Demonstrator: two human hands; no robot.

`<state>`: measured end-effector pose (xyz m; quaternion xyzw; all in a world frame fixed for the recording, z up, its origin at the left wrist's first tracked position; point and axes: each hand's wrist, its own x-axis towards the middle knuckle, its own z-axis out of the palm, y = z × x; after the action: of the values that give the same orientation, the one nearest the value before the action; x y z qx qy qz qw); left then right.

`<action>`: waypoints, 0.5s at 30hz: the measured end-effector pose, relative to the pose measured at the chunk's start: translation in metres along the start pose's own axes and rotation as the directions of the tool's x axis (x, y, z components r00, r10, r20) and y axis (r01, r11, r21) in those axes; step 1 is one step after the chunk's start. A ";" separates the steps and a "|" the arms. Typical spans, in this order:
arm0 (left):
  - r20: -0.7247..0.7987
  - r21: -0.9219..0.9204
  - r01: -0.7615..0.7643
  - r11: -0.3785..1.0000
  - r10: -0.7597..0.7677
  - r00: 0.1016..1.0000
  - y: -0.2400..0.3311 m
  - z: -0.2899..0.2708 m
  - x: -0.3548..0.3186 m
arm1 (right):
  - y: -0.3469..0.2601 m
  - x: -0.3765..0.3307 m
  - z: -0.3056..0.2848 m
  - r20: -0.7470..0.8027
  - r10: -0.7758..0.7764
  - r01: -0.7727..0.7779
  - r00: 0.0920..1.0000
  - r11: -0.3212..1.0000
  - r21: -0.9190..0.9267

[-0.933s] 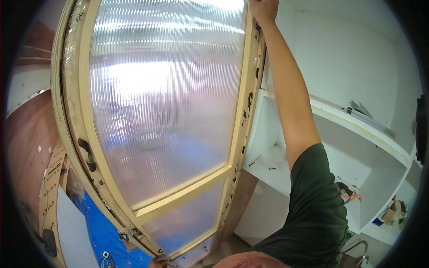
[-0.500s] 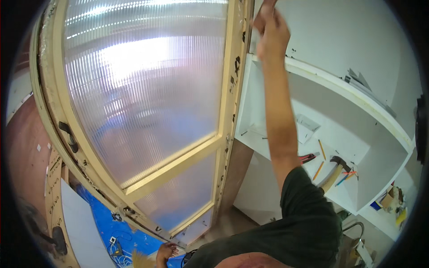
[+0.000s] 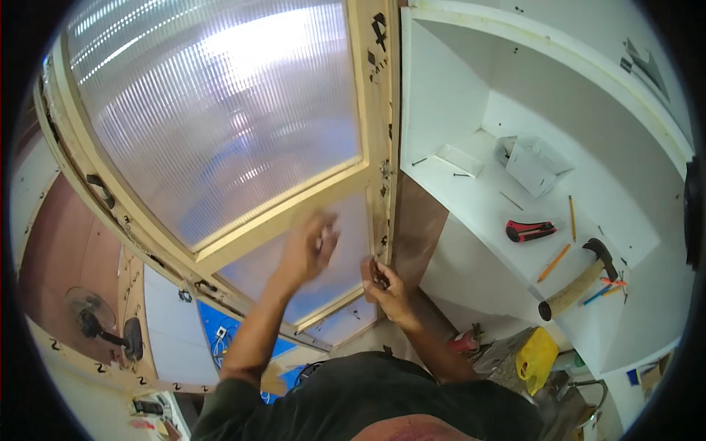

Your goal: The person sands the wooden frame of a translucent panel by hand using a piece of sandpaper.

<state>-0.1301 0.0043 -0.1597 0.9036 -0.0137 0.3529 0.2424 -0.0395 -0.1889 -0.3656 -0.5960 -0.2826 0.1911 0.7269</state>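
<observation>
A small reddish-brown block (image 3: 369,278) is pinched in the fingers of my right hand (image 3: 391,295), close to the right edge of the pale wooden door frame (image 3: 283,223). Dark gaps show between the curled fingers, and what kind of block it is I cannot make out. My left hand (image 3: 309,250) is raised in front of the frame's lower ribbed translucent panel (image 3: 254,283). Motion smears its fingers, so whether they hold anything is unclear. The large upper ribbed panel (image 3: 220,125) fills the frame above both hands.
At the right, a white cabinet shelf (image 3: 471,195) holds a hammer (image 3: 573,289), a red utility knife (image 3: 531,231), pencils (image 3: 553,263), a clear box (image 3: 537,165) and loose screws. Below it hangs a yellow bag (image 3: 537,358). A fan (image 3: 90,312) stands far left; blue sheeting (image 3: 213,323) lies below.
My right hand has come down from high by the cabinet top to the door frame's lower right, the brown block still in it. My left hand has risen from the bottom. The view has shifted downward.
</observation>
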 end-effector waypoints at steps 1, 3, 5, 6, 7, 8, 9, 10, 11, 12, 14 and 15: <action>-0.042 0.022 -0.024 0.999 0.025 0.999 0.014 -0.005 0.032 | 0.002 -0.011 -0.006 0.006 0.091 -0.091 0.996 0.995 0.036; -0.189 0.259 -0.184 0.948 0.237 0.953 0.044 -0.005 0.091 | 0.001 -0.037 -0.018 0.033 0.268 -0.270 0.963 0.959 0.086; -0.198 0.415 -0.236 0.879 0.340 0.919 0.055 0.003 0.139 | 0.036 -0.053 -0.043 0.114 0.188 -0.180 0.976 0.981 -0.076; -0.206 0.445 -0.230 0.866 0.349 0.914 0.057 0.009 0.155 | 0.050 -0.059 -0.052 0.161 0.153 -0.129 0.975 0.980 -0.154; -0.181 0.526 -0.167 0.834 0.301 0.936 0.057 0.015 0.164 | 0.035 -0.064 -0.059 0.153 0.186 -0.147 0.971 0.961 -0.235; -0.161 0.602 -0.112 0.791 0.257 0.953 0.058 0.023 0.177 | 0.041 -0.065 -0.067 0.185 0.220 -0.181 0.958 0.962 -0.205; -0.153 0.673 -0.059 0.737 0.217 0.964 0.062 0.025 0.179 | 0.051 -0.072 -0.076 0.220 0.244 -0.206 0.945 0.962 -0.181; -0.151 0.679 -0.030 0.734 0.179 0.972 0.066 0.024 0.177 | 0.062 -0.074 -0.084 0.255 0.267 -0.231 0.929 0.960 -0.160; -0.140 0.681 -0.006 0.732 0.139 0.980 0.066 0.028 0.177 | 0.058 -0.074 -0.090 0.266 0.309 -0.285 0.913 0.950 -0.124; -0.127 0.683 0.015 0.730 0.098 0.987 0.066 0.032 0.178 | 0.048 -0.078 -0.095 0.277 0.352 -0.341 0.894 0.936 -0.089; -0.083 0.730 -0.010 0.683 0.104 0.991 0.058 0.034 0.181 | 0.045 -0.079 -0.105 0.284 0.382 -0.378 0.879 0.923 -0.070; -0.059 0.752 -0.028 0.659 0.109 0.992 0.056 0.034 0.183 | 0.056 -0.080 -0.110 0.279 0.366 -0.358 0.888 0.930 -0.080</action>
<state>0.0176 -0.0337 -0.0390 0.9035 0.1107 0.3803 -0.1640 -0.0272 -0.3100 -0.4489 -0.6133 -0.2722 0.4044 0.6215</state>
